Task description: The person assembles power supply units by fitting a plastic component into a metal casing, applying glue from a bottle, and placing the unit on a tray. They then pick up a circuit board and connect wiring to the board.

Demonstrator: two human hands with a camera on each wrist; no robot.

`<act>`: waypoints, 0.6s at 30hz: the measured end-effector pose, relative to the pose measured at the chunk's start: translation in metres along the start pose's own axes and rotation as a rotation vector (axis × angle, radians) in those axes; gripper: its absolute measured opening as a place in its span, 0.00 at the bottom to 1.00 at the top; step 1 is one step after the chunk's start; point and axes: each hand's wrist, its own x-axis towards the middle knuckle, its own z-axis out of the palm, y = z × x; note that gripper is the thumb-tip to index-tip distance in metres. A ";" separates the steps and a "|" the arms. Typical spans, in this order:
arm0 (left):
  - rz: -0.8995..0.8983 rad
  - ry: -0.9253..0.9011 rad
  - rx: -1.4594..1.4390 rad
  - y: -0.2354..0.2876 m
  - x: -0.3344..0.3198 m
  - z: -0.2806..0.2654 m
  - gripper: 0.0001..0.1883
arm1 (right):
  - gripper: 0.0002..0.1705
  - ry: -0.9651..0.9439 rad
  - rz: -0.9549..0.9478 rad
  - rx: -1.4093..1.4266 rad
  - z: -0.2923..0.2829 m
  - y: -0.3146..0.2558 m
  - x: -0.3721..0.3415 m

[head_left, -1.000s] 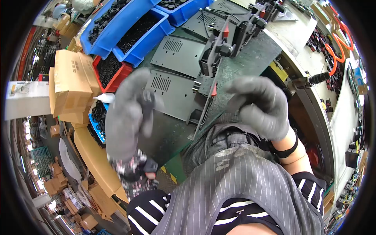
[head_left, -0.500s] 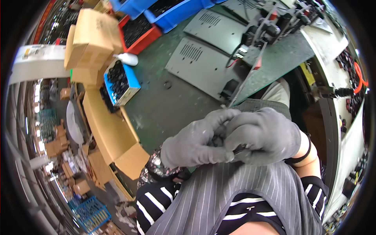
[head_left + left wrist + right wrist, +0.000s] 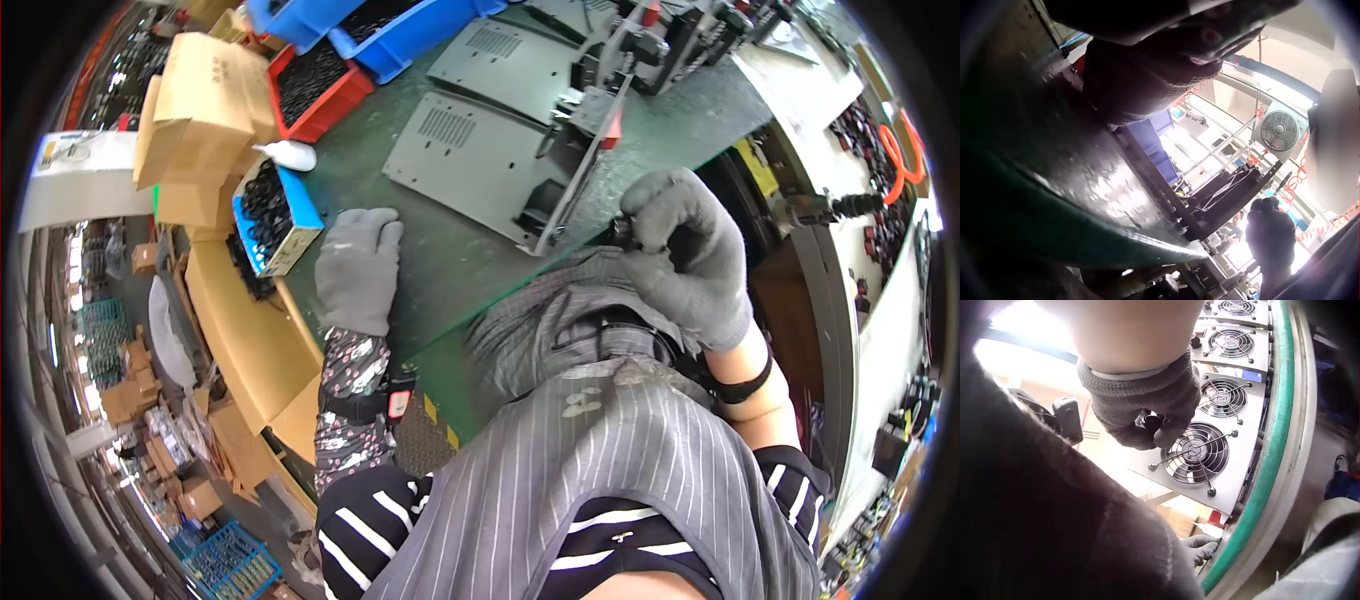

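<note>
My gloved left hand [image 3: 358, 270] rests at the left of the green tabletop [image 3: 440, 290], palm down beside a small blue-and-white box [image 3: 305, 215] of black parts. In the left wrist view that hand is dark against the table surface. Over the table's near right edge, my gloved right hand [image 3: 690, 260] pinches a small black round part [image 3: 622, 232] between curled fingers and thumb. The right wrist view shows the black part [image 3: 1152, 420] partly hidden by the fingers, in front of a panel with a wire fan guard [image 3: 1195, 453]. Grey slotted panels [image 3: 470, 160] lie beyond the hands.
A red bin [image 3: 345, 105] and blue bins [image 3: 400, 55] of black parts stand at the back left. A white bottle [image 3: 288, 154] lies by the small box. Cardboard boxes [image 3: 215, 95] line the left side. An orange coiled hose [image 3: 900, 160] hangs at right.
Half a second ago both hands were together before the apron. They have parted: the left went left onto the tabletop, the right moved up and away with the small black part.
</note>
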 end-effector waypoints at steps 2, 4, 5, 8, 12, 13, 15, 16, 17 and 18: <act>0.090 0.107 -0.318 -0.003 0.003 0.007 0.08 | 0.14 0.100 -0.011 0.044 0.005 -0.003 0.004; 0.036 0.088 -0.636 0.027 0.007 -0.003 0.09 | 0.15 0.121 -0.023 -0.056 0.008 -0.006 0.008; 0.075 0.065 -0.855 0.041 0.010 -0.010 0.09 | 0.15 0.120 -0.019 -0.071 0.012 -0.008 0.010; 0.099 -0.037 -1.281 0.081 0.018 -0.025 0.11 | 0.17 0.153 -0.086 -0.042 0.022 -0.010 0.014; 0.115 -0.253 -1.561 0.110 0.026 -0.026 0.12 | 0.18 0.159 -0.123 -0.210 0.025 -0.011 0.019; 0.128 -0.317 -1.596 0.112 0.029 -0.025 0.13 | 0.17 0.173 -0.061 -0.214 0.028 -0.016 0.017; 0.178 -0.312 -1.575 0.108 0.031 -0.017 0.12 | 0.15 0.182 -0.042 -0.188 0.031 -0.018 0.017; 0.223 -0.302 -1.549 0.106 0.032 -0.013 0.12 | 0.15 0.182 -0.045 -0.196 0.031 -0.018 0.019; 0.227 -0.300 -1.556 0.105 0.033 -0.010 0.12 | 0.15 0.159 -0.098 -0.246 0.030 -0.018 0.021; 0.290 -0.275 -1.539 0.102 0.033 -0.008 0.12 | 0.15 0.133 -0.151 -0.296 0.029 -0.018 0.022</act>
